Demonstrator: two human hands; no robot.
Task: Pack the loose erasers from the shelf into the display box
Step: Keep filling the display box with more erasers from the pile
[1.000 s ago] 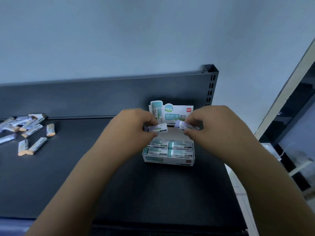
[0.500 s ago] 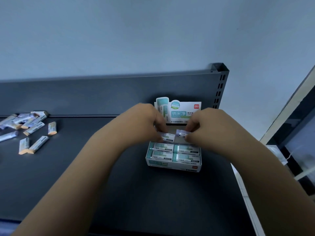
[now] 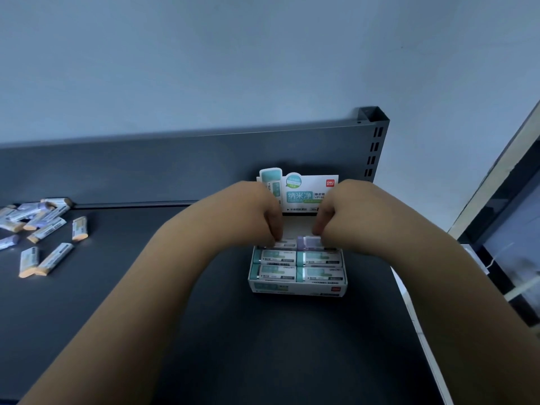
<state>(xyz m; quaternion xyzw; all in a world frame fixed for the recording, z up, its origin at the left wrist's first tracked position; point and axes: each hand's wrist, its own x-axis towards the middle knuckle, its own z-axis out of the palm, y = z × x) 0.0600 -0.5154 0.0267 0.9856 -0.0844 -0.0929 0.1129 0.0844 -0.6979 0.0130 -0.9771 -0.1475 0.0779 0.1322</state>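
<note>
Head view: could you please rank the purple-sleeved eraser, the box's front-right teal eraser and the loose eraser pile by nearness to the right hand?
1. Purple-sleeved eraser: pinched by the right hand, at the back row of the display box.
2. Front-right teal eraser: same box, nearer the camera.
3. Loose eraser pile: far left on the shelf.

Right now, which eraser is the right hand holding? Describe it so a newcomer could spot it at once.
Find the white display box on the dark shelf, near its right end. In the box's back row, right side, the right hand pinches the purple-sleeved eraser. The packed erasers in front of it wear teal.
</note>
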